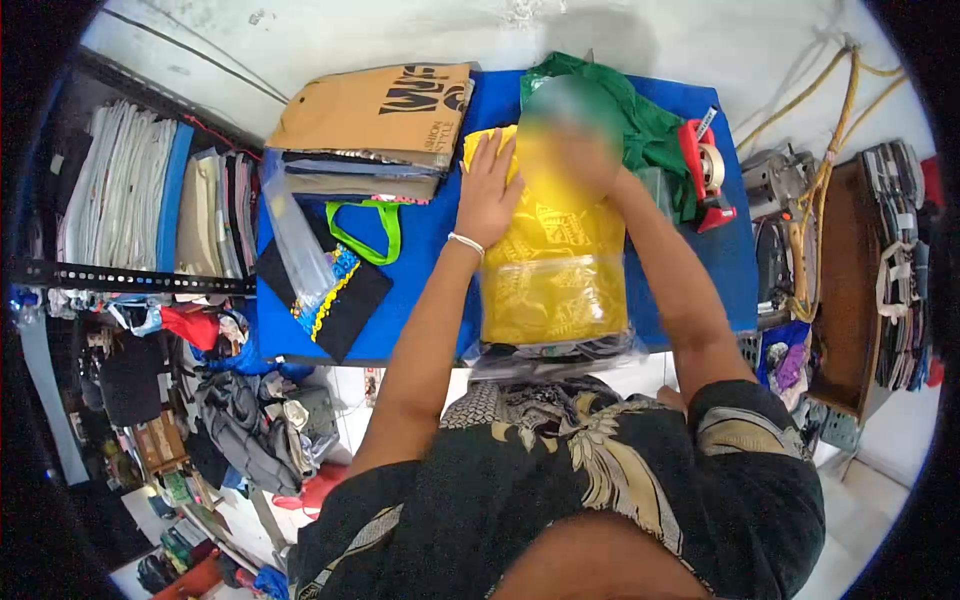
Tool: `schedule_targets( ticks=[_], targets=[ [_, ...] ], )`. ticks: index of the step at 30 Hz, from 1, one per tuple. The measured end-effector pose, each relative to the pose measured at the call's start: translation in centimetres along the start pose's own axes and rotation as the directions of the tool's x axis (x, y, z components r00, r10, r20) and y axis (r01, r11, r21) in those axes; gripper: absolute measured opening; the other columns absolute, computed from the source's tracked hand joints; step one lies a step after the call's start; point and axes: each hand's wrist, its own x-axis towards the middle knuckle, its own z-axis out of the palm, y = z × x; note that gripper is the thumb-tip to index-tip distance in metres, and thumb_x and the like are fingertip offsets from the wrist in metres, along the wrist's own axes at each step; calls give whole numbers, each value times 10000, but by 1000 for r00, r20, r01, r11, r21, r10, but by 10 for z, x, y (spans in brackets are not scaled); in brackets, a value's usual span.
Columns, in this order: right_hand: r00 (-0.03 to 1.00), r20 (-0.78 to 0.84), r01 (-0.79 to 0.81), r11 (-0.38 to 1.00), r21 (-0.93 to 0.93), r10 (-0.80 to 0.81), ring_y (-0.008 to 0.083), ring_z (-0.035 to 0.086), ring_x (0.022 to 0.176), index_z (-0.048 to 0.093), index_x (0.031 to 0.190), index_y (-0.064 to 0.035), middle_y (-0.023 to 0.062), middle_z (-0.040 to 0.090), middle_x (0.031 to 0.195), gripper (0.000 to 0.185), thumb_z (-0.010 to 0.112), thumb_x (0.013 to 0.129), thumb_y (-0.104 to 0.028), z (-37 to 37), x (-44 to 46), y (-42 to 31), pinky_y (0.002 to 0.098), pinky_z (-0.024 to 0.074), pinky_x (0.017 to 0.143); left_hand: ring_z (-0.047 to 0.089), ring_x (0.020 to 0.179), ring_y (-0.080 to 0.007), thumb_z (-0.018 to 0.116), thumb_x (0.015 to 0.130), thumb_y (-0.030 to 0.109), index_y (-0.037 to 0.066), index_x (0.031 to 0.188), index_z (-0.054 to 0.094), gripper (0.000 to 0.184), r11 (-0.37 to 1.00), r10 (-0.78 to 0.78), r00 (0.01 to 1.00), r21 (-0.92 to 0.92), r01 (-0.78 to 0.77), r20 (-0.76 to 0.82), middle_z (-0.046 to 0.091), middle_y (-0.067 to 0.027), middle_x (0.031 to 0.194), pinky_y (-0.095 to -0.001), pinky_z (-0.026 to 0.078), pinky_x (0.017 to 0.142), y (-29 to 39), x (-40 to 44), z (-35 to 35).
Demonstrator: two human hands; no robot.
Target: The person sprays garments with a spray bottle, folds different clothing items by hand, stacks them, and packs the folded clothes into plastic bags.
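A yellow plastic bag (550,300) with printed patterns lies on the blue tabletop (420,300) in front of me. Clear plastic shows across its near half, and dark folded material peeks out at the near edge. My left hand (488,195) rests flat on the bag's upper left edge, fingers stretched out, a light band at the wrist. At the bag's far right part is my right hand (590,160), but a blurred patch covers its fingers, so its grip is hidden. Green fabric or plastic (650,115) lies crumpled just behind it.
A red tape dispenser (700,170) stands to the right. On the left are a brown printed bag (370,110) on folded clothes, a black bag (355,300) with green handles, and clear plastic sleeves (300,240). Shelves (130,275) of folded garments border the table's left.
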Motion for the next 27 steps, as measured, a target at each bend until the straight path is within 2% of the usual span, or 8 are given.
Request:
schedule_targets(
  ticks=[1,5,9,18,20,21,24,27],
  targets=[
    [989,146,-17,995,98,2,302,274,1255,423,1233,-74,149,329,1339,619,381,821,-534,-3,3,-1,415,178,1020,202,1278,-325,440,871,309,66,1275,374,476,999,-32,999,-6,32,15,284,-168,1356,-412,172,1031,5,3,-5],
    [883,-398,297,953,65,-248,304,431,1084,514,1099,-67,153,468,1192,407,592,758,-274,-35,-43,-14,397,299,926,258,1250,-335,483,851,253,69,1215,449,409,996,36,999,-76,-36,-11,325,-170,1329,-424,191,1021,15,-9,-21],
    [958,-184,266,925,272,-222,299,508,864,548,867,-38,121,531,937,220,648,674,-74,-44,-145,-20,346,425,706,516,923,-266,607,736,157,90,968,579,244,932,342,931,172,-320,-125,544,-89,991,-408,371,815,43,-70,-59],
    [947,-259,230,964,134,-190,318,529,771,498,786,-40,138,544,825,116,572,754,-125,-17,-145,-47,417,434,644,556,752,-235,579,731,159,71,783,533,112,945,250,968,212,-248,19,566,-70,787,-342,415,622,46,-89,-54],
    [985,-167,89,968,234,-50,285,527,669,490,780,-43,110,537,740,112,546,788,-140,-6,-120,-38,395,433,582,552,597,-257,529,784,137,43,749,500,104,977,-201,961,-29,210,191,548,-99,637,-326,419,524,38,-73,-53],
    [995,-57,-61,945,321,84,252,526,567,482,774,-45,83,530,654,126,520,822,-155,-3,-107,-33,373,432,521,533,537,-237,505,807,134,36,769,491,106,958,-190,953,-167,232,235,522,-94,582,-306,408,487,28,-63,-51],
    [924,379,-336,372,865,-48,69,483,495,479,775,-35,1,502,578,193,544,835,-206,-15,-77,0,241,364,418,515,531,-126,495,845,125,29,779,476,118,813,-173,901,-459,359,398,514,-55,577,-243,397,492,-10,-46,-46],
    [934,353,-307,616,725,50,84,449,483,455,789,-42,-12,453,521,158,577,799,-142,-42,-89,-13,231,351,433,516,624,-80,616,755,37,14,746,495,124,481,-182,881,-742,468,437,543,-19,677,-217,419,599,-7,-44,-53]
  ],
)
